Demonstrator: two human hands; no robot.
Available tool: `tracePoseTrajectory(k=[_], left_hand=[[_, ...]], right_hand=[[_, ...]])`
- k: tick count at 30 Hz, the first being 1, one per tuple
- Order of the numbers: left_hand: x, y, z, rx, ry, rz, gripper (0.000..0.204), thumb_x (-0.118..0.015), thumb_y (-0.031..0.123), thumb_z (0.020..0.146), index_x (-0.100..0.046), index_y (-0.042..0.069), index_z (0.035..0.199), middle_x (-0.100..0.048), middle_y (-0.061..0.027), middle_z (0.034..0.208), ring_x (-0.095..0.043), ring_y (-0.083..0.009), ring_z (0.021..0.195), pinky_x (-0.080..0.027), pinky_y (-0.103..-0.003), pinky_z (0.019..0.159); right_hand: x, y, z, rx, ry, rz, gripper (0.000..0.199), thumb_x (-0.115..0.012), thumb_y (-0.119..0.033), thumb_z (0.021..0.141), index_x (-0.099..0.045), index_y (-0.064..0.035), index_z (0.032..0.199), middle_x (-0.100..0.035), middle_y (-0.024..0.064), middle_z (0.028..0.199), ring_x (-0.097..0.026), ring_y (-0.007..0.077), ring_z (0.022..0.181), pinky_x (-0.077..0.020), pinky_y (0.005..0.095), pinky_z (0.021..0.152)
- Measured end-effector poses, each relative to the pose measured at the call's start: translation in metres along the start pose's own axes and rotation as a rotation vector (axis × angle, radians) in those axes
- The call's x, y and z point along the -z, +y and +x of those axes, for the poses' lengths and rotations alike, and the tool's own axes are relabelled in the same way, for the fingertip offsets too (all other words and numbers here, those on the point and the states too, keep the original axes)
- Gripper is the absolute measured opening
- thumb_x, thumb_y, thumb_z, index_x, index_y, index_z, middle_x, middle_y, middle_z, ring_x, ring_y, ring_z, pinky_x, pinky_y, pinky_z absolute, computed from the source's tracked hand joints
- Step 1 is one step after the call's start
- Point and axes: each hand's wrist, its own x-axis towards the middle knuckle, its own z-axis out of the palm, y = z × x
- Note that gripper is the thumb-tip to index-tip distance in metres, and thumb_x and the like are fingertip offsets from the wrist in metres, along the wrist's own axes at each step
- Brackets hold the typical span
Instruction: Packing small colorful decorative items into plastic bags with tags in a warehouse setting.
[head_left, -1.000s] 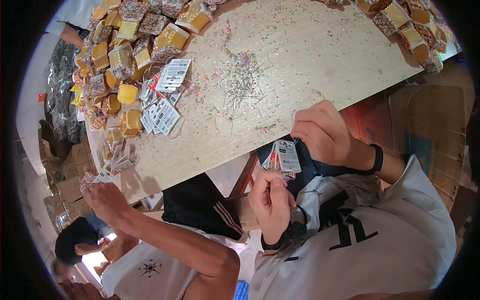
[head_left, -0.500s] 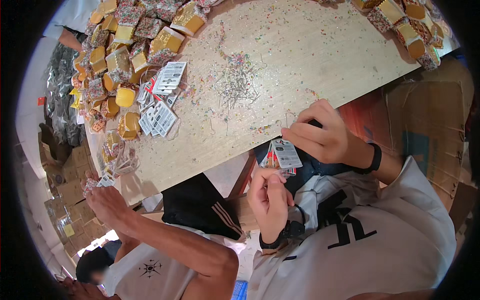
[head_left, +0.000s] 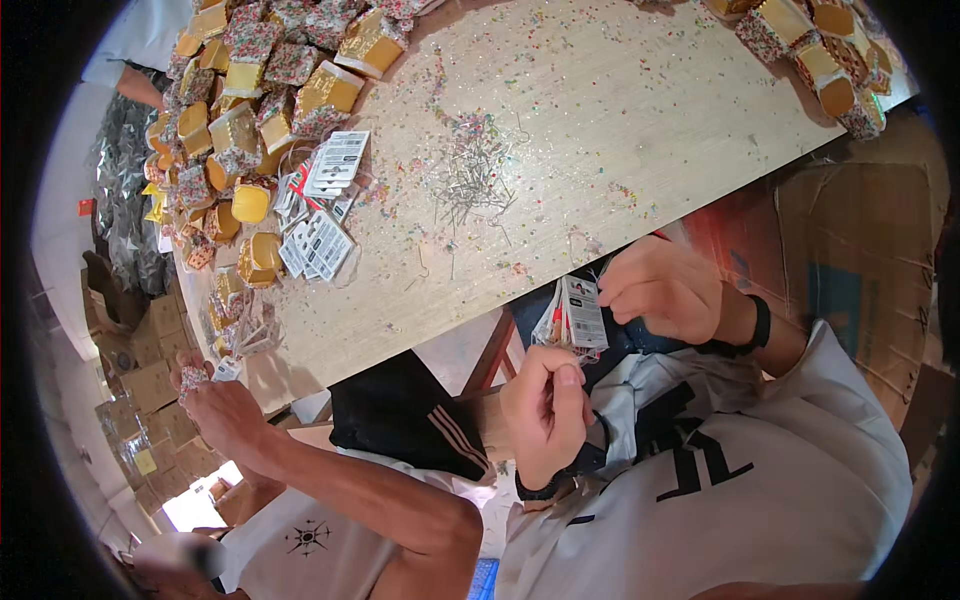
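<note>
My left hand (head_left: pixel 548 412) is a closed fist in front of my body, thumb on top. Just beyond it a bundle of white hang tags (head_left: pixel 583 313) fans out below the table edge, its near end at my left fingers, which seem to grip it. My right hand (head_left: pixel 664 290) is curled with its fingertips beside the tags. Whatever thin thing it may pinch is too small to make out. On the table lies a tangled pile of thin metal hooks (head_left: pixel 474 180), with a few loose ones nearer the edge.
Gold and sprinkle-covered ornaments (head_left: pixel 240 130) are heaped at the left. More tags (head_left: pixel 325 210) lie beside them, and another ornament heap (head_left: pixel 820 60) sits far right. Sprinkles litter the wooden table (head_left: pixel 640 130). A co-worker's hand (head_left: pixel 225 415) holds a small sprinkled piece at left.
My right hand has drawn down and right, away from the table edge, its fingers curling in more. The tags have tilted more upright. My left hand stays nearly in place.
</note>
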Motion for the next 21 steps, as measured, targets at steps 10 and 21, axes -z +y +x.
tracePoseTrajectory(k=[10, 21], left_hand=[[-0.006, 0.002, 0.002, -0.016, -0.053, -0.009, 0.023, -0.042, 0.015, 0.096, -0.044, 0.001, 0.079, -0.04, 0.0015, 0.052, -0.034, -0.0026, 0.038, -0.033, -0.019, 0.035], [-0.008, 0.002, 0.004, 0.068, -0.165, 0.054, 0.021, -0.041, 0.014, 0.096, -0.045, 0.001, 0.079, -0.041, 0.0012, 0.053, -0.034, -0.0024, 0.039, -0.036, -0.02, 0.037]], right_hand=[[-0.003, 0.007, -0.008, 0.274, -0.001, -0.014, 0.019, -0.063, -0.004, 0.066, -0.058, 0.0038, 0.083, -0.06, 0.0154, 0.088, -0.061, 0.0297, 0.075, -0.0519, 0.0367, 0.064], [-0.011, -0.004, -0.014, -0.021, 0.027, 0.569, 0.028, -0.056, 0.015, 0.068, -0.053, -0.0039, 0.088, -0.06, 0.0092, 0.08, -0.06, 0.0259, 0.071, -0.0499, 0.0339, 0.063]])
